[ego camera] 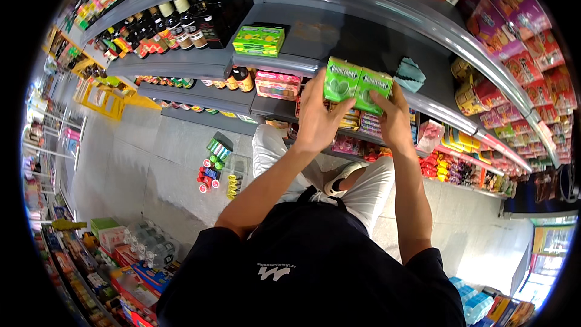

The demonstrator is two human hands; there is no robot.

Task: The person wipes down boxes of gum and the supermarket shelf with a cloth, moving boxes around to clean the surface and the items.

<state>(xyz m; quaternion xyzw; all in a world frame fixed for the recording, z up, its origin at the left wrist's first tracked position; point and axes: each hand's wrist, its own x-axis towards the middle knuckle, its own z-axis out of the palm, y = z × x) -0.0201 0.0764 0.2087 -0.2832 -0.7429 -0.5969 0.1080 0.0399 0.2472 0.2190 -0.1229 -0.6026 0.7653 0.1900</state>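
Observation:
Two green Doublemint boxes [358, 84] are held side by side above the front edge of a grey metal shelf. My left hand [317, 116] grips the left box, with its thumb on the front. Around the right box closes my right hand [391, 111], thumb also on the front. Behind and to the left, a stack of green and yellow boxes [258, 41] sits on the shelf [313, 32]. A crumpled light-blue cloth [410, 74] lies on the same shelf, just right of the held boxes.
Dark sauce bottles [170, 25] stand at the shelf's left. Lower shelves hold a pink box [278, 85] and packed sweets. On the floor to the left are small colourful containers [209, 173] beside a clear plastic box [236, 165]. Hanging snack packs [526, 68] line the right side.

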